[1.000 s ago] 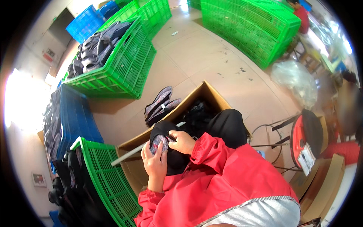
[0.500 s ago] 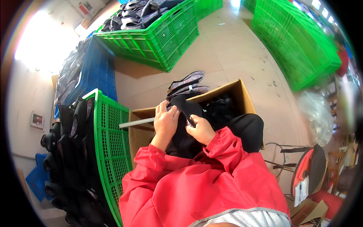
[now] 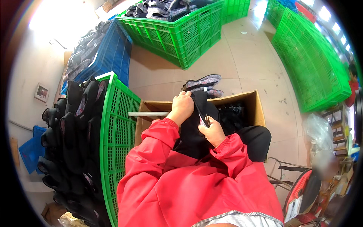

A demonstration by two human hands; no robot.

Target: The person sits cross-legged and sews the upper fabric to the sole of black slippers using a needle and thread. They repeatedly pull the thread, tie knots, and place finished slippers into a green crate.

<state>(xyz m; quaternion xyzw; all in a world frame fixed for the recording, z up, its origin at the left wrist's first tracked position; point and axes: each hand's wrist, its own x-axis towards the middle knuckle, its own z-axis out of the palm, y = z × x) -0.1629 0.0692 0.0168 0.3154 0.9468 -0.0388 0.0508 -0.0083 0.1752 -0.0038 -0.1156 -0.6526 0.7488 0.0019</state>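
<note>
A black shoe (image 3: 200, 109) stands upright over the person's lap, toe end up, gripped at its top by the left hand (image 3: 182, 108). The right hand (image 3: 212, 130), at its five o'clock, pinches small scissors (image 3: 206, 120) against the shoe's side. Its lower part merges with dark cloth below.

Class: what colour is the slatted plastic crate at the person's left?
Bright green slatted plastic crate, clearest in the head view.

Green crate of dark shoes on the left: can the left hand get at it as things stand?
Probably yes. The green crate stands right beside the left hand, open-topped, nothing between; but that hand is gripping the dark shoe piece.
</note>
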